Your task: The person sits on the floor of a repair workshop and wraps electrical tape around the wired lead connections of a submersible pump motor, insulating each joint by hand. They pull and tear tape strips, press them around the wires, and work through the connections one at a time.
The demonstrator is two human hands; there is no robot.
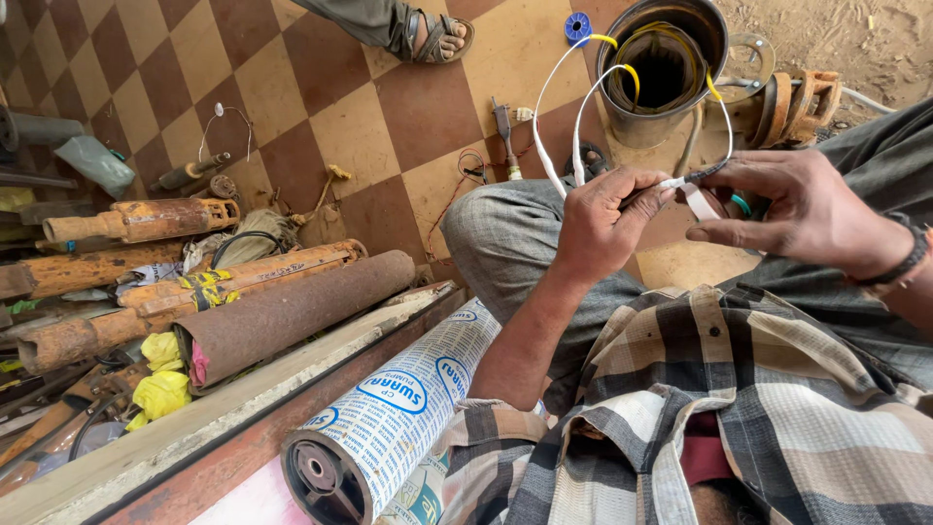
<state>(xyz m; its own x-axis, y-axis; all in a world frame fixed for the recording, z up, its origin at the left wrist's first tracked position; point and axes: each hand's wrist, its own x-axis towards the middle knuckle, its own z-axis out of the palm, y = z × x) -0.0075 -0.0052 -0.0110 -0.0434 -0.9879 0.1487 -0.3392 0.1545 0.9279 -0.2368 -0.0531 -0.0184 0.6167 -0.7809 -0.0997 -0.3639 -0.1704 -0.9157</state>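
Nearby, rusty pipes (194,292), wrapped cylinder (389,418), sandalled foot (432,37), steel casing (661,68).

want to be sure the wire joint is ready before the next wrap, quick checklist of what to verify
1. Left hand pinches the thin white wires: ok.
2. Right hand holds the white tape strip at the joint: ok.
3. Wires run from the round steel motor casing: ok.
4. Joint fully covered: cannot tell.
5. Grey-handled screwdriver on the checkered floor, apart from both hands: ok.
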